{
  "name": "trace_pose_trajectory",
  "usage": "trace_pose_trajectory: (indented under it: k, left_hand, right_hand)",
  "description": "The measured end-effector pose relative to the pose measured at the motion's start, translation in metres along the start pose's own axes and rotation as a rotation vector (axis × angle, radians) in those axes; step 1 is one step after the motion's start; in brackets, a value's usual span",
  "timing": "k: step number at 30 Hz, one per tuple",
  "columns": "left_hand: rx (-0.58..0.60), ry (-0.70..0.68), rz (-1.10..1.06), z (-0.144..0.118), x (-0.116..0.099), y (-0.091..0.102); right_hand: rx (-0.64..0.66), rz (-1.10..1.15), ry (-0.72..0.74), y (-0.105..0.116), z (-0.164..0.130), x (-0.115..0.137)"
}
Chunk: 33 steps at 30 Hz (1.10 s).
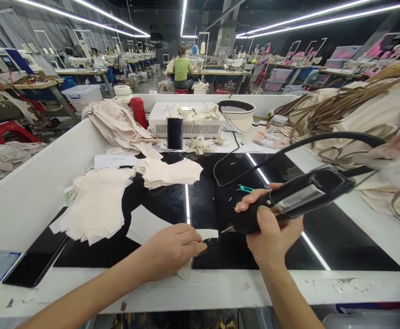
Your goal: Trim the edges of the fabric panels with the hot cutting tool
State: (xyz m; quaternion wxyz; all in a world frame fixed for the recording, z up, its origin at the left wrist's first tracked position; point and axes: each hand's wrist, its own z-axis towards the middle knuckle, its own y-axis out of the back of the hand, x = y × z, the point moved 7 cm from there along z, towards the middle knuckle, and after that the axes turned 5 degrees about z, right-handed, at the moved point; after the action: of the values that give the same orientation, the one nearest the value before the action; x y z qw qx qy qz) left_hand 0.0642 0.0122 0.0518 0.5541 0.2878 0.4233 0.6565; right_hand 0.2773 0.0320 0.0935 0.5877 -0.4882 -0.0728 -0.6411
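Note:
My right hand (pixel 271 230) grips a black corded hand tool (pixel 296 198) whose pointed tip hovers just above a small white fabric strip (pixel 207 234) on the glossy black worktop (pixel 340 237). My left hand (pixel 171 251) lies flat with its fingertips pressing the left end of that strip. The tool's black cable (pixel 323 139) loops up and away to the right. A larger white fabric piece (pixel 145 224) lies just left of my left hand.
Piles of cream cut pieces (pixel 97 205) (pixel 167 172) sit left and centre. A phone (pixel 175 133) leans on a white box (pixel 186 119). Teal snips (pixel 245 188), a red bottle (pixel 138 112), beige straps (pixel 340 109) and a black tablet (pixel 35 262) surround the worktop. A person in green sits far back.

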Motion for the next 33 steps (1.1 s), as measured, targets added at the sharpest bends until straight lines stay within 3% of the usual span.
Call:
trace_pose_trajectory:
  k: [5, 11, 33]
  left_hand:
    - [-0.017, -0.006, 0.127, 0.021, 0.006, -0.019]
    - [-0.012, 0.025, 0.158, 0.021, 0.015, -0.033]
    - [-0.026, 0.072, 0.126, 0.017, 0.017, -0.027]
  right_hand:
    - [0.045, 0.02, -0.026, -0.004, -0.005, -0.008]
    - [0.067, 0.03, -0.03, -0.007, -0.008, -0.012]
    - [0.065, 0.043, -0.046, -0.01, -0.007, -0.017]
